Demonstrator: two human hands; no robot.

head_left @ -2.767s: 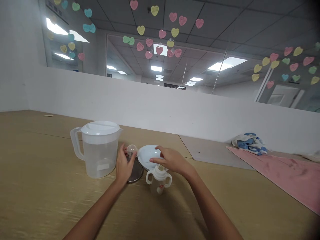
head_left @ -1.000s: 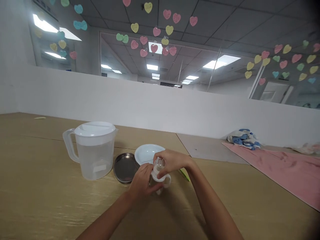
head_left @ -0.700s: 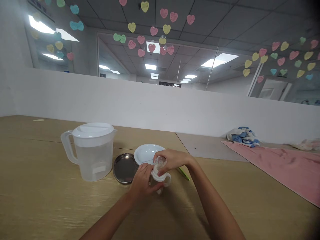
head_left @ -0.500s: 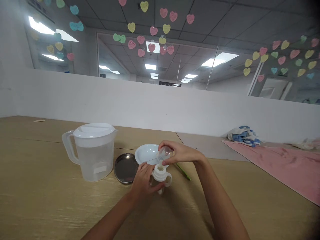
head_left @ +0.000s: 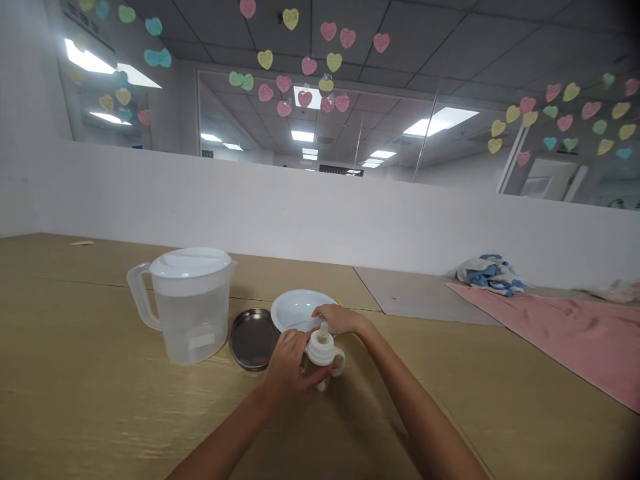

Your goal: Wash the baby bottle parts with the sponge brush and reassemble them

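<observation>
My left hand (head_left: 290, 363) is wrapped round a baby bottle (head_left: 324, 357) with a white collar, a clear teat and side handles. The bottle stands upright, its teat uncovered. Just behind it, my right hand (head_left: 337, 319) reaches over the right side of a white bowl (head_left: 285, 303), fingers bent down. What those fingers hold, if anything, is hidden behind the bottle top and the hand. A thin line, like a wire, crosses the bowl's inside. Left of the bowl, touching or nearly touching it, lies a round dark metal dish (head_left: 253, 340).
A lidded translucent pitcher (head_left: 190, 313) with liquid in it stands at the left. Far right are a pink cloth (head_left: 560, 333) and a crumpled blue-and-white cloth (head_left: 493, 273). A small flat wooden piece (head_left: 83, 243) lies far left. A white wall (head_left: 300, 213) runs along the back.
My right hand has moved back from the teat to the bowl. The clear bottle cap it held is out of sight, as is the green stick by the bowl. My left hand keeps its hold.
</observation>
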